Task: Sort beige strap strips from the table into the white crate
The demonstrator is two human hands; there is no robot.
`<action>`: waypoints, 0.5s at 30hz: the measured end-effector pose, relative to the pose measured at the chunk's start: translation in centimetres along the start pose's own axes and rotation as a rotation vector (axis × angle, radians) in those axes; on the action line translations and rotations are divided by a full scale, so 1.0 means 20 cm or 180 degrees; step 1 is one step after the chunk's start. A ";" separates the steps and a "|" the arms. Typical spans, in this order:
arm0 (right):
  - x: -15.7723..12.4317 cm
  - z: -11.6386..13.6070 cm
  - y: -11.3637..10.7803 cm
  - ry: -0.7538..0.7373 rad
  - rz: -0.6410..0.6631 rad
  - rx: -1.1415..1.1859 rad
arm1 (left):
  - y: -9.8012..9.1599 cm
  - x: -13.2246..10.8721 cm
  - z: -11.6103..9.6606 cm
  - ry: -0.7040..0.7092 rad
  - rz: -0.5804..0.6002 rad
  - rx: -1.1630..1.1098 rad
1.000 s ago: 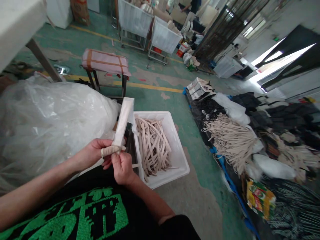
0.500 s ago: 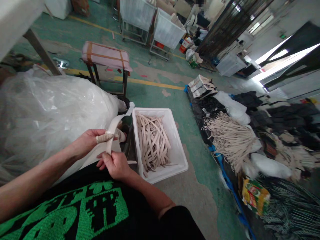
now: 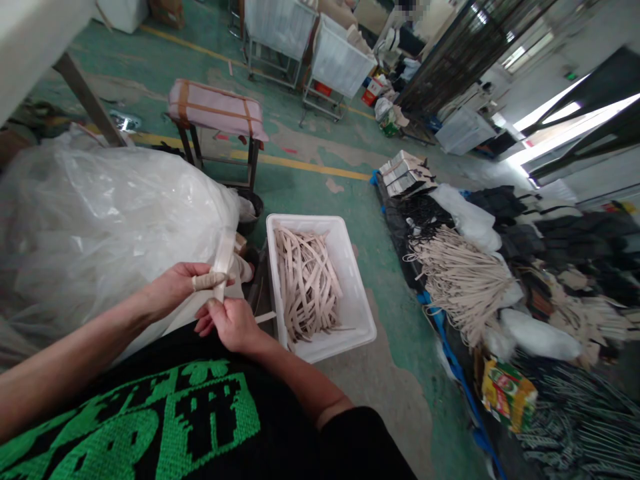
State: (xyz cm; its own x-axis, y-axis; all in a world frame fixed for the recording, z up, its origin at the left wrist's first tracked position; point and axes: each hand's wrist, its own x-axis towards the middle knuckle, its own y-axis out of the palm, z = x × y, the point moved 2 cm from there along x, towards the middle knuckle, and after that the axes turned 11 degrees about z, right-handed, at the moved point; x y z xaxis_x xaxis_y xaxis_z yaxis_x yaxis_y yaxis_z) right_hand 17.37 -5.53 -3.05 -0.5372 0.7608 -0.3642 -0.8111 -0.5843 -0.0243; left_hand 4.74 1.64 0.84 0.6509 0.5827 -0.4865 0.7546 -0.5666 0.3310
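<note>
A pale strap (image 3: 224, 252) runs between my two hands, its free part standing up beyond them. My left hand (image 3: 193, 283), with tan wrapping on a finger, is closed on the strap's middle. Just below, my right hand (image 3: 231, 323) pinches the strap between thumb and fingers. Another strap end (image 3: 265, 317) sticks out beside my right wrist toward the bin. To the right of my hands, a white plastic bin (image 3: 357, 293) holds a tangled heap of beige straps (image 3: 306, 283).
Clear plastic sheeting (image 3: 125, 207) bulges at the left. A pink padded stool (image 3: 217, 110) stands ahead, beside a dark bucket (image 3: 256, 203). At the right, a pallet edge (image 3: 450, 353) borders bundled cords (image 3: 460, 273) and a colourful carton (image 3: 509, 393).
The strap's free part has swung from a curve toward the bin to a more upright position. Both hands keep their hold on it, nearly in place.
</note>
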 end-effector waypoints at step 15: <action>0.03 0.06 -0.01 -0.0217 -0.0086 -0.0088 | -0.05 -0.03 -0.01 0.0078 -0.0074 0.0085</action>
State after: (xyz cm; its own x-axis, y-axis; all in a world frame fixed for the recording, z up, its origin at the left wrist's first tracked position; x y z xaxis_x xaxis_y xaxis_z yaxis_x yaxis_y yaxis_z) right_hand 16.99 -4.67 -2.14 -0.5304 0.7932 -0.2990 -0.8194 -0.5702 -0.0592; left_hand 3.62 1.88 0.98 0.6354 0.6098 -0.4737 0.7673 -0.5678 0.2981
